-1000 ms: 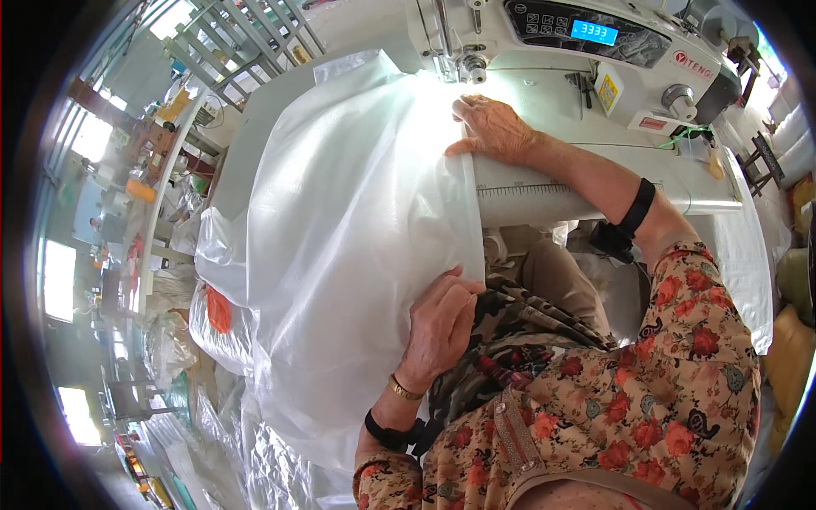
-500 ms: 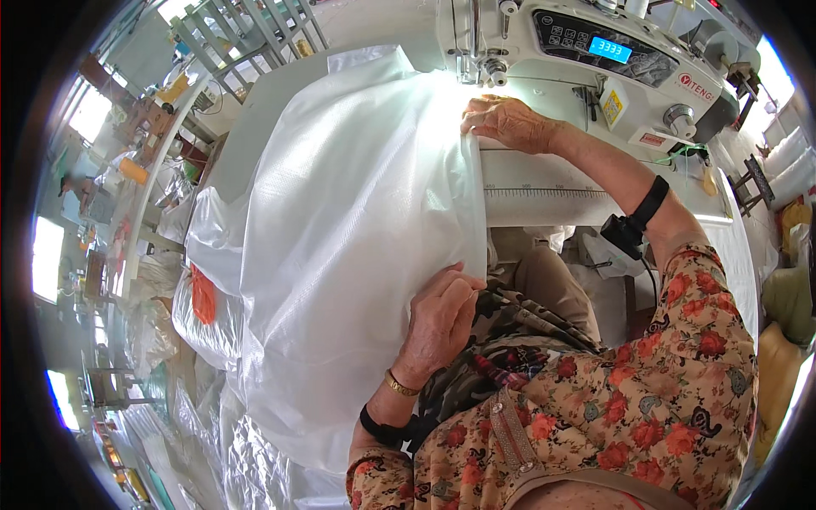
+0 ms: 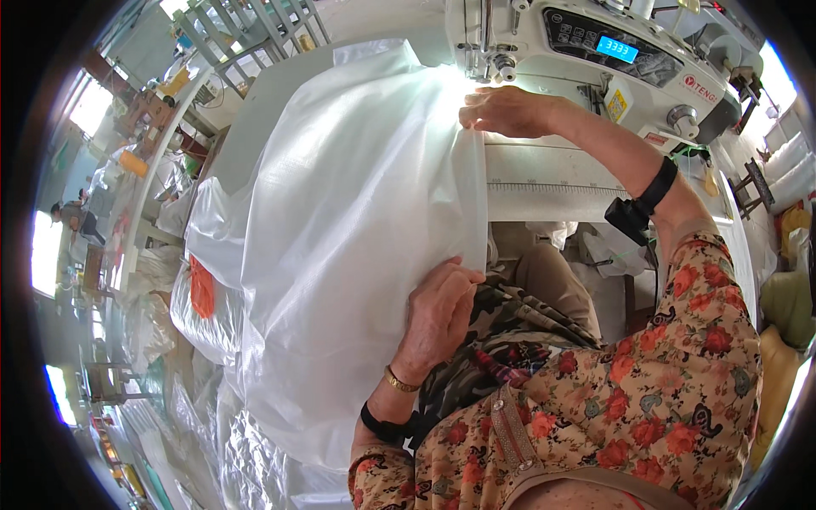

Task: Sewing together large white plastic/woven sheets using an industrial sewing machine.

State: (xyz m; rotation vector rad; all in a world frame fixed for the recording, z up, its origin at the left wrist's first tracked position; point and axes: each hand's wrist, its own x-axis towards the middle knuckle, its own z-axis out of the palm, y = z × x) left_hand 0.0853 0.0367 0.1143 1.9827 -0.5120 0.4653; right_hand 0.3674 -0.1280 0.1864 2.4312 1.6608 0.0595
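A large sheet of shiny white fabric [image 3: 340,212] spreads over the left of the sewing table and hangs down toward my lap. My right hand [image 3: 508,112] pinches its right edge just below the head of a white sewing machine [image 3: 586,51]. Bright lamplight washes out the cloth around the needle, so the needle itself cannot be made out. Lower down, my left hand [image 3: 440,310] is closed on the same edge near my lap, fingers curled over the fabric.
A ruler scale [image 3: 552,186] runs along the table's front edge. Clear plastic bundles [image 3: 208,310], one with an orange piece, lie at the left. A grey slatted rack [image 3: 251,38] stands behind, and a long workbench [image 3: 140,204] curves along the left. Rolls and sacks [image 3: 786,297] sit far right.
My right hand has turned slightly, its wrist raised and its fingers still at the fabric's edge. The left hand stays nearly in place. The whole view has shifted a little.
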